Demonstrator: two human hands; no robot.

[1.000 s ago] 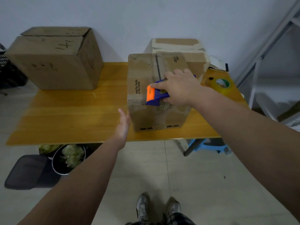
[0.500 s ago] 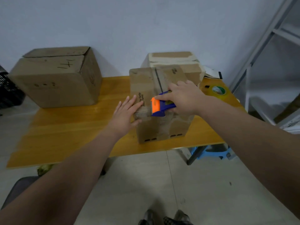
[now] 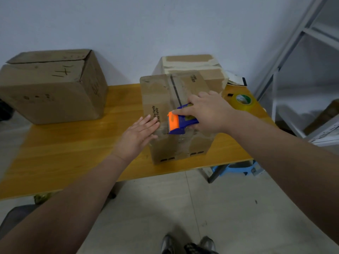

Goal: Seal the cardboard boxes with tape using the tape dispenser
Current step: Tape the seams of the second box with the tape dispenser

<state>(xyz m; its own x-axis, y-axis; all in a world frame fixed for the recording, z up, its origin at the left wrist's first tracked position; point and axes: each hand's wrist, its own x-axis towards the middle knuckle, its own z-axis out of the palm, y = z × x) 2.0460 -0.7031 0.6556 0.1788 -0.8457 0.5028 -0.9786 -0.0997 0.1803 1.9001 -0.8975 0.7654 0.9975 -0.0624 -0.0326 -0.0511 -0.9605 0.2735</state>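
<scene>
Tape dispenser (image 3: pixel 180 120) at near top edge of small cardboard box (image 3: pixel 159 92) — gripped in right hand (image 3: pixel 207 111).
Fingers of right hand curled round blue body of dispenser; orange front end pointing left, just beside the dark centre seam. Flat left hand (image 3: pixel 137 136), fingers straight, pressed against left front corner of the same box. Box standing at near edge of yellow wooden table (image 3: pixel 73 153), directly in front of taped box (image 3: pixel 192 61) — contact between the two not discernible. Larger box (image 3: pixel 49 88) at far left, well apart. Yellowish tape roll (image 3: pixel 243 102) lying flat at right end of table.
</scene>
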